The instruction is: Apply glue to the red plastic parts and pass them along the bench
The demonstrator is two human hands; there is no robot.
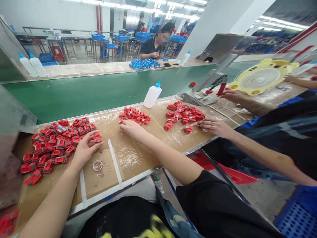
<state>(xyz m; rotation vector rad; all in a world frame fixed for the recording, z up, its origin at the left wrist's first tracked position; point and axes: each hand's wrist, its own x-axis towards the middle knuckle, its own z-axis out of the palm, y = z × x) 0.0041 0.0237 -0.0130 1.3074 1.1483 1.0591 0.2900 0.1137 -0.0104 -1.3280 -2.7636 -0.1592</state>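
My left hand [85,148] has its fingers closed on a red plastic part [97,137], held just right of a large pile of red and grey plastic parts [51,140]. My right hand [132,128] reaches to the near left edge of a smaller pile of red pieces [138,115]. Its fingertips touch or nearly touch that pile, and whether they grip a piece is hidden. Below my left hand, a small round dish [97,165] rests on a taped cardboard sheet [106,177].
A white bottle with a blue nozzle [152,96] stands behind the small pile. To the right, a co-worker's hand [215,128] is beside another red pile [184,114], near a metal press [210,82] and yellow fan [260,77]. A green conveyor belt [99,94] runs behind.
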